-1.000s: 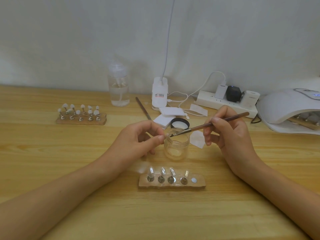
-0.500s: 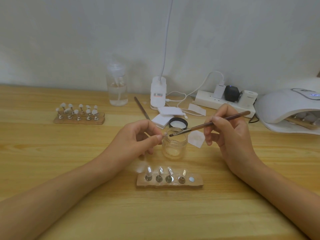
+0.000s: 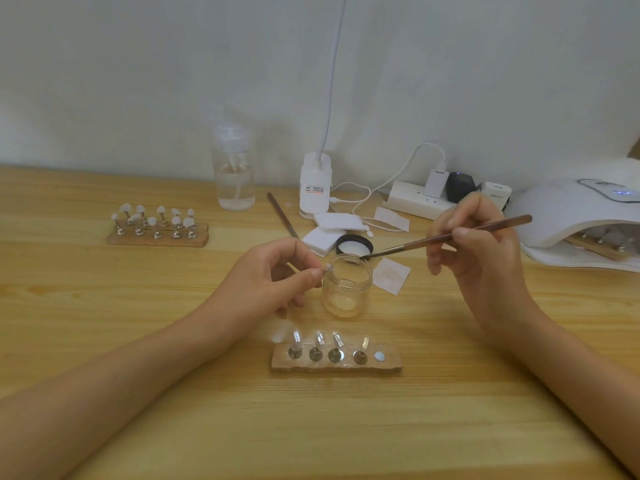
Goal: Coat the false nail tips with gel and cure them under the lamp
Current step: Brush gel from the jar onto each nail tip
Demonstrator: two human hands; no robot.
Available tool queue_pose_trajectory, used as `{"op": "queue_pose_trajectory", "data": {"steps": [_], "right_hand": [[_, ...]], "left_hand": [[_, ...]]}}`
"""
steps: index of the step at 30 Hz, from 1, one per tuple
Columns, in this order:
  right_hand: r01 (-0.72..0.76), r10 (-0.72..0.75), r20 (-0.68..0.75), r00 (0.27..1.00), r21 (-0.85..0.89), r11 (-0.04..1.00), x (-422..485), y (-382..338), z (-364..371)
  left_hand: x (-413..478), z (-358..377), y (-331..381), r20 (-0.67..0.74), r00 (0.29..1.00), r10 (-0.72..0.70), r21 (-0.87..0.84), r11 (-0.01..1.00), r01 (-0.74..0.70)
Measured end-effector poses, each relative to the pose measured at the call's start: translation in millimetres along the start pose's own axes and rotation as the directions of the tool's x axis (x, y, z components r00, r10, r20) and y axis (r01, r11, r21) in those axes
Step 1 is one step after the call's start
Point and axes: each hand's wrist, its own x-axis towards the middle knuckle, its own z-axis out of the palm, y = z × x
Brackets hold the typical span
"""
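Head view: my left hand [image 3: 273,271] pinches one false nail tip [image 3: 328,269] just left of the gel jar [image 3: 347,285]. My right hand [image 3: 481,258] grips the brush [image 3: 446,237], bristles at the jar's far rim. I'd load sparingly and stroke thin.

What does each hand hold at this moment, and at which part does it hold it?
The left hand pinches a nail tip between thumb and forefinger; only its white end shows. The right hand grips the brush around mid-handle.
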Motion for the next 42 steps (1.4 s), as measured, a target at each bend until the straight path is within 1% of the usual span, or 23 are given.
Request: {"op": "queue_pose_trajectory", "data": {"steps": [1,3,8,11,12,15,16,17,18,19,20,21,22,23,25,26,28,29,30,31,34,38,42], "right_hand": [[0.019,-0.018,0.039,0.999,-0.023,1.0,0,0,1],[0.049,-0.044,0.071,0.996,-0.057,0.997,-1,1,0],[0.074,-0.073,0.083,0.994,-0.001,0.997,3,-2,-7],[0.07,-0.067,0.075,0.995,-0.032,0.997,4,-6,-8],[0.058,-0.057,0.044,0.997,-0.02,0.998,3,-7,-6],[-0.017,0.043,-0.14,0.989,0.18,0.983,5,-19,-1],[-0.017,0.053,-0.175,0.983,0.202,0.979,7,-26,-1],[-0.008,0.037,-0.179,0.983,0.157,0.988,11,-34,-1],[0.011,-0.002,-0.152,0.988,0.055,0.998,13,-43,-3],[0.047,-0.056,-0.095,0.994,-0.101,0.994,14,-50,-4],[0.094,-0.102,-0.013,0.995,-0.285,0.954,12,-55,-6],[0.139,-0.118,0.074,0.99,-0.459,0.877,7,-56,-9],[0.159,-0.095,0.139,0.986,-0.591,0.791,0,-53,-12],[0.148,-0.041,0.173,0.984,-0.671,0.726,-10,-48,-16],[0.147,0.048,0.227,0.973,-0.764,0.628,-32,-40,-22],[0.199,0.066,0.281,0.958,-0.808,0.554,-41,-38,-25],[0.371,0.097,0.425,0.9,-0.863,0.344,-54,-37,-28],[0.452,0.118,0.49,0.864,-0.857,0.245,-57,-37,-29],[0.503,0.148,0.529,0.836,-0.845,0.182,-60,-38,-29],[0.52,0.185,0.542,0.82,-0.84,0.153,-61,-38,-29],[0.501,0.278,0.517,0.809,-0.855,0.131,-62,-38,-27],[0.47,0.28,0.485,0.828,-0.874,0.121,-58,-38,-25],[0.366,0.394,0.42,0.817,-0.907,0.208,-40,-42,-25]], "left_hand": [[0,0,0,0.0,1.0,0.0,0.0,1.0,0.0],[0,0,-1,0.003,1.0,0.003,0.001,1.0,-0.003],[0,-1,-2,0.007,1.0,0.007,0.005,1.0,-0.007],[0,-1,-2,0.006,1.0,-0.001,-0.006,1.0,0.001],[0,-1,-1,0.005,1.0,-0.004,-0.007,1.0,0.004],[0,0,0,0.005,1.0,-0.007,-0.002,1.0,0.007],[-1,0,0,0.006,1.0,-0.006,-0.005,1.0,0.006],[-1,0,0,0.006,1.0,-0.005,-0.009,1.0,0.005],[-2,0,0,0.007,1.0,-0.002,-0.013,1.0,0.003],[-2,0,1,0.008,1.0,0.001,-0.017,1.0,-0.001],[-3,0,1,0.008,1.0,0.004,-0.022,1.0,-0.004],[-3,-1,1,0.008,1.0,0.006,-0.026,1.0,-0.005],[-3,-1,1,0.007,1.0,0.005,-0.032,0.999,-0.005],[-3,-1,1,0.006,1.0,0.005,-0.037,0.999,-0.005],[-3,-2,2,0.007,1.0,0.008,-0.042,0.999,-0.008],[-3,-2,2,0.008,1.0,0.011,-0.047,0.999,-0.01],[-3,-2,3,0.008,1.0,0.016,-0.062,0.998,-0.016],[-3,-2,3,0.005,1.0,0.019,-0.072,0.997,-0.018],[-3,-2,3,0.0,1.0,0.022,-0.083,0.996,-0.022],[-3,-2,3,-0.007,1.0,0.029,-0.096,0.995,-0.029],[-4,-2,5,-0.024,0.999,0.044,-0.124,0.991,-0.047],[-5,-3,7,-0.024,0.998,0.053,-0.12,0.991,-0.056],[-5,-4,7,-0.013,0.998,0.058,-0.124,0.991,-0.059]]}}
